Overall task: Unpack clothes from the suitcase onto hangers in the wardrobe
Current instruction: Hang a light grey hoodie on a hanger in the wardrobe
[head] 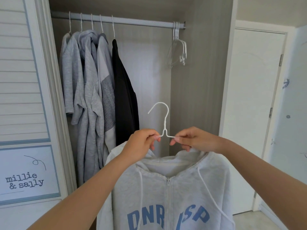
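"Fingers (150,136) first: how do they stand?"
"Fig. 1. I see my left hand (141,141) and right hand (194,140) each pinching the thin white wire hanger (164,125), one either side of its neck, hook upright."
"And the garment?"
"The pale grey zip-up hoodie with blue letters (166,188) hangs on that hanger, before the open wardrobe (199,80), below its grey metal rail (132,21). Grey tops (86,80) and a black garment (123,83) hang at left; bare white hangers (178,47) at right."

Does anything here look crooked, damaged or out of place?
Nothing looks damaged. The grey clothes on the left of the metal rail hang bunched together and lopsided. The light grey zip hoodie sits on its white wire hanger, pinched by the left hand and right hand.
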